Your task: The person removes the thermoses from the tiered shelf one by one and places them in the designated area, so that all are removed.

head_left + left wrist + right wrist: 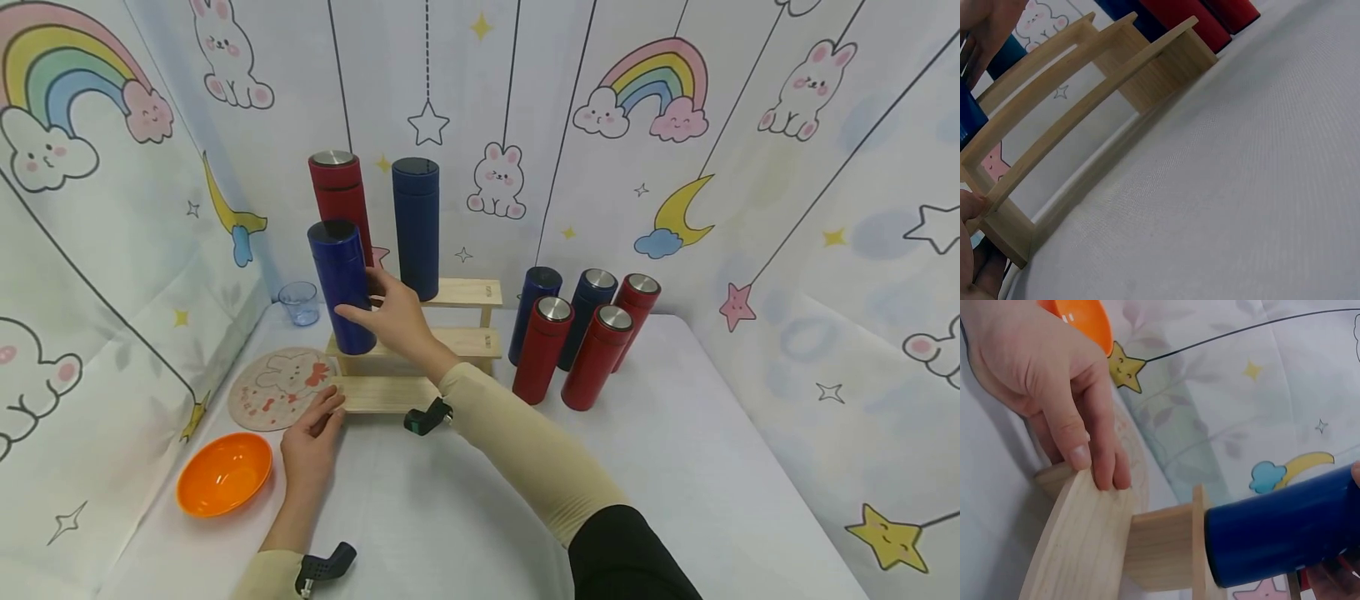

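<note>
My right hand (405,321) grips a glossy blue thermos bottle (337,275) round its side. The bottle's base is at the left end of the middle tier of a three-step wooden rack (390,396); in the right wrist view I cannot tell whether it touches. My left hand (309,446) holds the left end of the rack's lowest tier, thumb and fingers on either side of the board (1088,531). On the top tier stand a red thermos bottle (341,187) at the left, partly hidden, and a dark blue thermos bottle (417,229) beside it.
Several red and blue thermos bottles (543,354) stand grouped right of the rack. On the left are an orange bowl (225,475), a round rabbit-print mat (255,392) and a small clear glass (300,304). Printed curtains (465,83) enclose the white table (465,517).
</note>
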Demonstrator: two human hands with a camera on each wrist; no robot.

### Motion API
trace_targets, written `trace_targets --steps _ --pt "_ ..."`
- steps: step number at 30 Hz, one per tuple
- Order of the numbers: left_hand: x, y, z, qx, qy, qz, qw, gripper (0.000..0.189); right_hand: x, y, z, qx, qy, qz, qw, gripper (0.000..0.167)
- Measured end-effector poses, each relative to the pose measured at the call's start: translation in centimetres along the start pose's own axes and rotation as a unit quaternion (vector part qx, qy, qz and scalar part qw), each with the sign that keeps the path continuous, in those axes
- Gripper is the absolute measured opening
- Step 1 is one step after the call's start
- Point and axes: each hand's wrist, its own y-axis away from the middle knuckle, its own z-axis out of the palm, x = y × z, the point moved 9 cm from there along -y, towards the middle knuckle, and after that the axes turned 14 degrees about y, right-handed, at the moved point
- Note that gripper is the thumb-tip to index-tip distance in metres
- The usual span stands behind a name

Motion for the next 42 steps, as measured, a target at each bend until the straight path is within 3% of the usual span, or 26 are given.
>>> trace_targets --steps 8,19,30,42 --pt "-0.2 0.1 0.0 -0.001 0.000 -0.007 1.0000 0.029 -0.1 0.4 -0.2 0.016 0.009 0.003 0.9998 0.072" --pt "-0.1 0.1 0.3 -0.005 -0.007 -0.001 1.0000 0.028 -0.5 1.3 -1.4 0.040 -0.006 -0.024 0.9989 0.067" --pt "0.0 0.2 0.0 0.004 -0.013 -0.010 0.9999 0.029 -0.3 3.0 -3.5 0.065 -0.017 -0.051 0.9964 0.065" --pt "-0.3 0.0 -0.1 0.005 -0.024 -0.021 0.9995 0.030 0.6 5.2 -6.3 0.085 -0.006 -0.047 0.9953 0.064"
